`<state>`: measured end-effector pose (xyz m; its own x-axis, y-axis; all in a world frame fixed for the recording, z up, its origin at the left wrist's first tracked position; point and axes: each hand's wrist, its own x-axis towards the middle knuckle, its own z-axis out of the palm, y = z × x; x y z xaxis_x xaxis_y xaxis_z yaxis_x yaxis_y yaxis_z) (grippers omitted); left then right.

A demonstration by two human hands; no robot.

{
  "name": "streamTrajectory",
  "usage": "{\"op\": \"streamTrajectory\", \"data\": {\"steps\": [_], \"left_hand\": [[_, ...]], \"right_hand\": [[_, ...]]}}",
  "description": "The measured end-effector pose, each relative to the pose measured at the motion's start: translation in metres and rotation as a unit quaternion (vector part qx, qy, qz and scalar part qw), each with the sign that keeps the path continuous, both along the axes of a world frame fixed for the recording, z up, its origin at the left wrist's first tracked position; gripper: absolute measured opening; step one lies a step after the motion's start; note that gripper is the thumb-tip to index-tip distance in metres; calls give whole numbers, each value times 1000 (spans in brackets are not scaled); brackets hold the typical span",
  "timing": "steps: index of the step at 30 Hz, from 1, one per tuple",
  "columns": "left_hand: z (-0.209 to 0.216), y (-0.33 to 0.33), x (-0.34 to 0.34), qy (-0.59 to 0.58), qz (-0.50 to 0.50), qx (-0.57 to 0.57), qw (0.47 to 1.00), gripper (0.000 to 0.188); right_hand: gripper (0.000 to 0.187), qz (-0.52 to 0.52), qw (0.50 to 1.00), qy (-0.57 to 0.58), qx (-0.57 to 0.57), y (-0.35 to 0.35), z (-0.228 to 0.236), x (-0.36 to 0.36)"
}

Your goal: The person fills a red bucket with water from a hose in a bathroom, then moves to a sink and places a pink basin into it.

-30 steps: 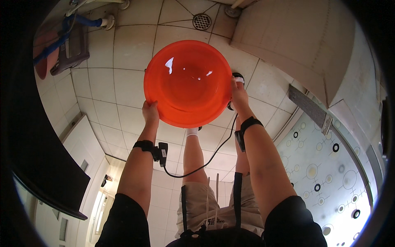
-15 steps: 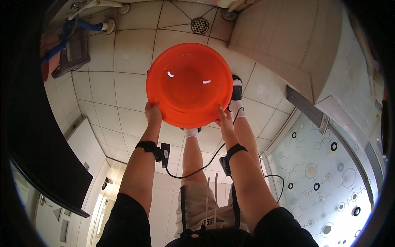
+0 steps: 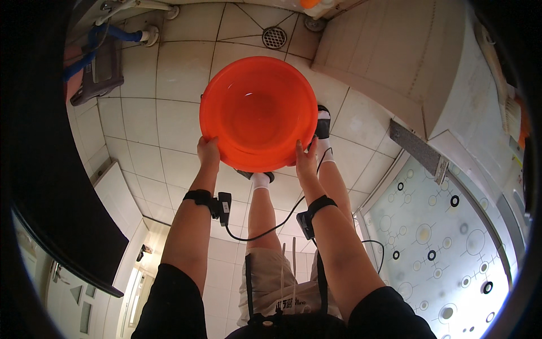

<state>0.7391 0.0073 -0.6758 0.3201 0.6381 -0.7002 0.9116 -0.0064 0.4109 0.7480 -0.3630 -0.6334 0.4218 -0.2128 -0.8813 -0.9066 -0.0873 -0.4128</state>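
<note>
In front of me, over the tiled floor, I hold a round orange-red basin [image 3: 259, 155] by its near rim. What looks like water lies in it, with a small bright glint on the surface. My left hand [image 3: 208, 151] grips the rim at the near left, thumb over the edge and fingers hidden beneath. At the near right, my right hand [image 3: 305, 158] grips the rim the same way, its thumb on top. Each forearm wears a black strap with a small box, and a black cable [image 3: 265, 236] droops between them.
A round floor drain [image 3: 274, 38] is set in the tiles ahead. Blue hose [image 3: 121, 35] and a grey-brown plastic item [image 3: 100, 79] are at the far left. A dark counter edge [image 3: 68, 209] borders the left. To the right are a pale tub-like wall [image 3: 384, 51] and a patterned glass panel [image 3: 432, 243].
The basin has shifted slightly, and the glints in it have changed from two to a smaller one. Both hands keep their grip on the rim.
</note>
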Motion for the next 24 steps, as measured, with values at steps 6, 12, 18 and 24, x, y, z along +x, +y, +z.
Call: {"op": "streamTrajectory", "data": {"steps": [6,12,18,24], "left_hand": [[2,5,8,7,-1,-12,1000,47],[2,1,15,35,-22,-10,999,51],[-8,24,16,41,-48,-14,998,55],[10,-1,42,51,-39,-19,998,58]], "right_hand": [[108,-16,1000,-10,-15,4,-3,10],[105,-28,999,-10,-31,-3,-8,17],[102,-38,999,-13,-28,5,-8,31],[99,-44,998,-19,-40,-5,-9,39]]}}
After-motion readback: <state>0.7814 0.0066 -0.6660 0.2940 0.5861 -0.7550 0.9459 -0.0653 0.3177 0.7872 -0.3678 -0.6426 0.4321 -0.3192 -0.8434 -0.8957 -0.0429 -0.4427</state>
